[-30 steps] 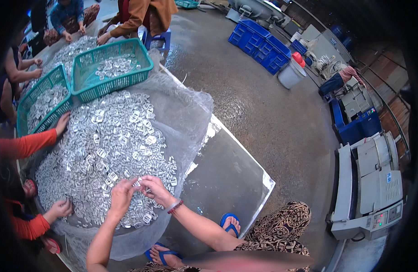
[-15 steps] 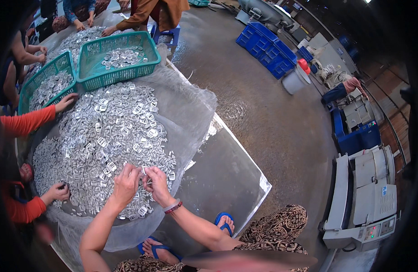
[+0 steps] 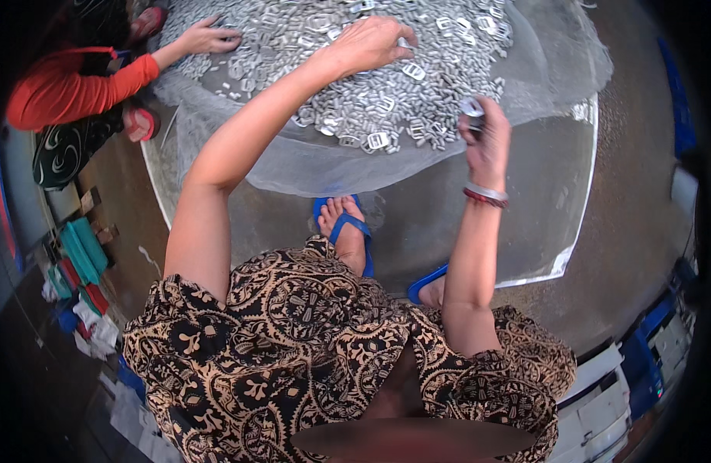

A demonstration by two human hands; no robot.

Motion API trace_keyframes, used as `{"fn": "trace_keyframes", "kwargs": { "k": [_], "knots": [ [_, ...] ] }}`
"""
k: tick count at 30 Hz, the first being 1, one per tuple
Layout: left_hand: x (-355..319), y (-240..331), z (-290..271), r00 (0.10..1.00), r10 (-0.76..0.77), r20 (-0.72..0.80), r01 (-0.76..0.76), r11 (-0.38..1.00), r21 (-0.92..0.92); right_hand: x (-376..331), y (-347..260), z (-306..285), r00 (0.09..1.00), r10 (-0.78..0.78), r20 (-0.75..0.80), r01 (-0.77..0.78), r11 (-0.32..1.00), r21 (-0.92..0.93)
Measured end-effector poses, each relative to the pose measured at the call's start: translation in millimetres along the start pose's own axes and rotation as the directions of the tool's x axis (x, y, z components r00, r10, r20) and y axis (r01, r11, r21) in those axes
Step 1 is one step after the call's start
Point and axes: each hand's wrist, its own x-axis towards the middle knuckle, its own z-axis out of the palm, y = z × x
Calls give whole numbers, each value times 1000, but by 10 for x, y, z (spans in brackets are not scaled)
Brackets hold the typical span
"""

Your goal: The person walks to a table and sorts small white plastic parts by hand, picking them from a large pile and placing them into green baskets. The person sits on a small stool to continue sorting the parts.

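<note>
A broad heap of small grey metal pieces, with flat silver slotted buckles scattered over it, lies on a thin translucent sheet. Over the heap's middle is my left hand, its fingers bent and drawn together at the tips; a glint shows between them, too small to name. At the heap's right edge my right hand is raised, holding a shiny metal buckle between thumb and fingers. A loose buckle lies just beside my left fingertips.
A co-worker's hand, in an orange sleeve, reaches over the heap's left side. The grey slab under the sheet has a white edge. My feet in blue sandals rest close to the sheet. Machines stand at the lower right.
My view has tipped down and turned. My hands, together before, are now apart: the left over the heap, the right off to the right with a buckle.
</note>
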Motion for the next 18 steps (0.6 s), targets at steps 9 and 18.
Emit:
{"fn": "trace_keyframes", "kwargs": {
  "k": [9,18],
  "knots": [
    [278,26,745,975,216,45,-216,896,388,-228,-213,-13,952,114,283,-225,888,400],
    [211,-217,379,992,129,-4,-121,912,-392,-253,561,254,925,-158,344,358,64,-932]
  ]
}}
